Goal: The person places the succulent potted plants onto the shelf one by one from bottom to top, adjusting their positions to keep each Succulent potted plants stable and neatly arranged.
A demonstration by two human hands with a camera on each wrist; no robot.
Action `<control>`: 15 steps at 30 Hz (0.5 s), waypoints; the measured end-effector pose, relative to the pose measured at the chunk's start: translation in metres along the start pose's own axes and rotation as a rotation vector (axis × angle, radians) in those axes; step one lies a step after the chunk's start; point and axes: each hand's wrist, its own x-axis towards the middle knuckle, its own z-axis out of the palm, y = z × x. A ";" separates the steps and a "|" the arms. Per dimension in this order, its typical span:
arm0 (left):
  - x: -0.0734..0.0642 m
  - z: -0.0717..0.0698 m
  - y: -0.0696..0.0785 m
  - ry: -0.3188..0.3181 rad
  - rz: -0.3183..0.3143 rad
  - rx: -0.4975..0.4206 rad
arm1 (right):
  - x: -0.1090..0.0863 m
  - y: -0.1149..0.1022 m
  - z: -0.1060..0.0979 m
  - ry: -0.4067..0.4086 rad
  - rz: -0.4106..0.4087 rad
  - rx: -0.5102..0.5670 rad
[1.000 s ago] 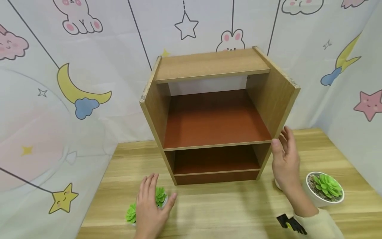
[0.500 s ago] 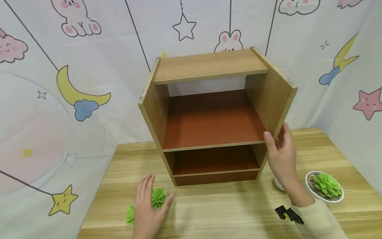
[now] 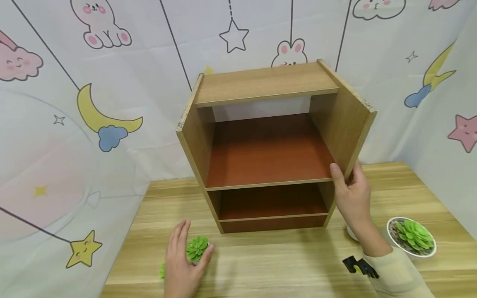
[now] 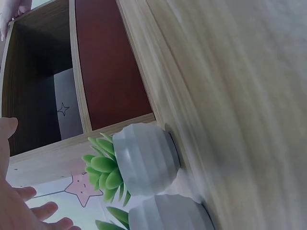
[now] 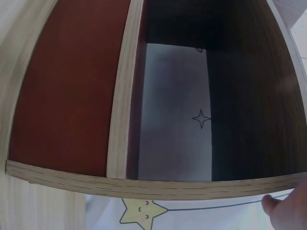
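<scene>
A small wooden shelf unit [image 3: 268,182] with brown-red boards stands on the table. My right hand [image 3: 352,198] grips its right side panel at the middle board's height, thumb on the front edge and fingers behind on the outer face. The right wrist view shows part of that hand [image 5: 290,206] beside the panel's edge. My left hand [image 3: 182,260] is held over two small potted succulents, fingers spread, holding nothing. One succulent [image 3: 196,248] shows between thumb and fingers; the other [image 3: 162,271] is mostly hidden. Their white ribbed pots [image 4: 146,158] stand side by side in the left wrist view.
To the right, a larger succulent in a round white pot [image 3: 411,238] sits on the wood-grain table [image 3: 268,265]. Another white pot [image 3: 351,232] is partly hidden behind my right wrist. A patterned cloth backdrop [image 3: 149,62] hangs close behind the shelf unit.
My right hand has moved in from beside the shelf unit and taken hold of its right panel. My left hand has shifted slightly left over the succulents. The shelf unit stays in place.
</scene>
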 end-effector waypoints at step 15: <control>-0.006 -0.008 -0.012 0.093 -0.013 -0.002 | -0.003 0.003 0.003 0.005 -0.002 0.002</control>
